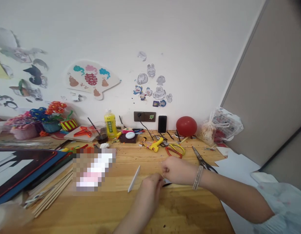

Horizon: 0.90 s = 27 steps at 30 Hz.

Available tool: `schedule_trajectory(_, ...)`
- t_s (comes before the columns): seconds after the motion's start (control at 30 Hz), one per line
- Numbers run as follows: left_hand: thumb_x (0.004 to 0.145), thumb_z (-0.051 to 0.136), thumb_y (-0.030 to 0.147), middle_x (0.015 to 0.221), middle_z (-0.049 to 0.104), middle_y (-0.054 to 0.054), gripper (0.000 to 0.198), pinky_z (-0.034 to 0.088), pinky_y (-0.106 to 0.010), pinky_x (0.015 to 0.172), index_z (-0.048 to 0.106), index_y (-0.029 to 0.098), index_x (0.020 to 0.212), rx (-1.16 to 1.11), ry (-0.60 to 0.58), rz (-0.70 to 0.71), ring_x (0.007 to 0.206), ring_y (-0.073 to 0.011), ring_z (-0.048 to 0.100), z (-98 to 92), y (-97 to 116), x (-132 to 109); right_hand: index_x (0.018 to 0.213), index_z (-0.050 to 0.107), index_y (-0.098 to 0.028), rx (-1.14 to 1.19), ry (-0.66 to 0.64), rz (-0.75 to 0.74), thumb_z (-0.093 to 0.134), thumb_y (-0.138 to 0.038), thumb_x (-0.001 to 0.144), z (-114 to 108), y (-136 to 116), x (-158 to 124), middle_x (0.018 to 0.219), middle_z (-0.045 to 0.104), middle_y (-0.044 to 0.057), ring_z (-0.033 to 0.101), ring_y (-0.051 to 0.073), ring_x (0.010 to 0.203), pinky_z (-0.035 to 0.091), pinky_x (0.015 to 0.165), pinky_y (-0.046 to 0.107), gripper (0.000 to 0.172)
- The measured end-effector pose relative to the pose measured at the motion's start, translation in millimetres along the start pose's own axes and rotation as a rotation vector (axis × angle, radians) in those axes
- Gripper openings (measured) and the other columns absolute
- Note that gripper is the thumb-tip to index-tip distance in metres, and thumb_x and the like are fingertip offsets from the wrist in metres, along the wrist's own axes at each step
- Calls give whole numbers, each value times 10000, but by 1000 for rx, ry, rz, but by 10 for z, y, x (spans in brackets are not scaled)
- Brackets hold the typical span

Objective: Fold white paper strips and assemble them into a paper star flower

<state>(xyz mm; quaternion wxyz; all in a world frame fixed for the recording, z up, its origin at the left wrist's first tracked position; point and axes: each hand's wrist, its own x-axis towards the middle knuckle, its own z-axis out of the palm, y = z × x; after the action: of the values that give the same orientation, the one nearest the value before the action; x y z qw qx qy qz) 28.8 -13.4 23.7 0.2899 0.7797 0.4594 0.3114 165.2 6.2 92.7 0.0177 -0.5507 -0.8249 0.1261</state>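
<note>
Over the wooden table (189, 208) my two hands are close together. My left hand (150, 187) is closed, its fingertips pinched beside a small dark-edged, pale piece (167, 182) that is mostly hidden. Just above and to its right, my right hand (178, 170), with a bracelet (198, 177) at the wrist, has its fingers curled in; whatever is in them is too small or covered to name. A white stylus-like pen (134, 178) lies left of my left hand. Beyond my right hand are red-and-yellow-handled scissors (176, 151) and dark scissors (201, 158).
A yellow glue gun (155, 145), a red ball-like object (186, 126), a phone (162, 124) and a yellow-labelled bottle (110, 124) stand or lie toward the wall. Wooden sticks (55, 195) are at left, near a blurred-out patch (94, 170). White sheets (238, 165) lie at right.
</note>
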Motion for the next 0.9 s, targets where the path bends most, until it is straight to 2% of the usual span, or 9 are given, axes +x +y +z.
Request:
schedule_trajectory(0.17,818,364,191,615,588,-45,248,331,-228,547,524,170,629,-10,106,15,586,-167,521,-13,14,14,559,527,-152,23,185,99,484,-138,732,22,-168,-194,539,522,-7,413,96,503,203,445,217,179)
schedule_trajectory(0.27,826,370,219,625,585,-33,237,342,-225,556,532,171,659,-77,149,17,594,-162,523,-8,10,4,607,524,-156,12,368,4,450,-114,788,191,-179,-283,596,559,9,481,116,563,272,498,219,200)
schedule_trajectory(0.43,805,406,253,609,573,-23,225,357,-234,560,533,171,638,-196,219,-13,595,-164,519,2,-11,8,726,546,-166,25,735,-252,337,-110,862,539,-133,-364,674,591,39,530,154,639,377,584,256,255)
schedule_trajectory(0.53,785,434,296,598,564,-22,228,370,-240,560,539,164,632,-346,205,-40,594,-162,517,30,-21,25,743,539,-168,63,875,-328,315,-103,877,625,-115,-374,650,579,32,519,148,616,391,572,252,269)
schedule_trajectory(0.73,702,527,412,506,481,31,271,329,-210,472,531,155,616,-682,136,-129,480,-109,436,60,10,52,712,536,-166,6,963,-386,307,-105,880,674,-52,-384,594,534,25,480,140,562,367,528,248,291)
schedule_trajectory(0.9,665,564,477,496,473,45,335,270,-192,431,536,143,667,-792,128,-168,440,-79,379,-8,66,42,654,528,-175,-120,921,-344,308,-122,869,722,-10,-434,542,485,16,440,143,517,320,494,255,312)
